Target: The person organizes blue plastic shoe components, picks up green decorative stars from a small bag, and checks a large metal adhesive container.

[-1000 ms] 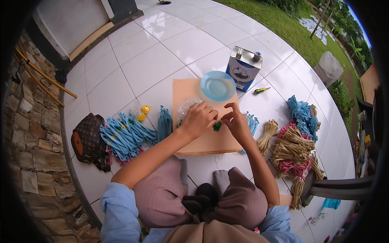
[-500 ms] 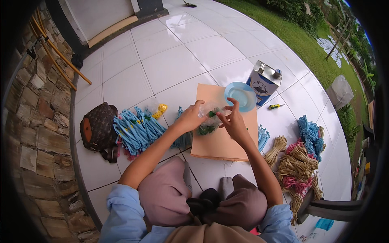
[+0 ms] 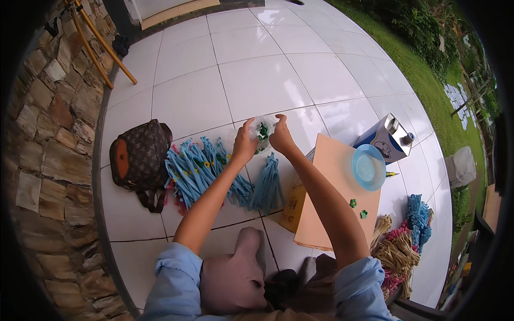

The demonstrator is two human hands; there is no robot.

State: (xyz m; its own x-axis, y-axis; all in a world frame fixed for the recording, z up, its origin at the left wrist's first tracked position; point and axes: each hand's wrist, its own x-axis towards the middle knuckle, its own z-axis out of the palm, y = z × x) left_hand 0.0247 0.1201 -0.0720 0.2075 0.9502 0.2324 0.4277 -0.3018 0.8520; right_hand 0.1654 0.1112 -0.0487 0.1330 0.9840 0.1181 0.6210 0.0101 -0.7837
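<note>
A clear plastic bag [image 3: 262, 128] with small dark green pieces inside is held over the tiled floor, left of the cardboard-topped box. My left hand [image 3: 245, 144] grips the bag's left side. On its right side, my right hand [image 3: 281, 138] pinches the plastic, with the index finger raised. Two green flower-shaped pieces, one [image 3: 353, 203] a little behind the other [image 3: 364, 214], lie on the tan cardboard [image 3: 326, 187] near my right forearm. Bundled blue cords [image 3: 267, 184] stand just below the bag. Farther left lies a heap of blue cords [image 3: 201, 171] with yellow and green bits.
A translucent blue bowl [image 3: 369, 167] sits on the cardboard's far right part, beside a blue-and-white can [image 3: 386, 140]. Beige and pink cord bundles [image 3: 397, 251] and blue ones [image 3: 419, 222] are piled at right. A brown patterned backpack [image 3: 142, 158] lies left, near the stone wall [image 3: 64, 176].
Both hands have carried the bag leftward, off the cardboard and over the floor. The view has turned left. The two green pieces on the cardboard are now in plain sight.
</note>
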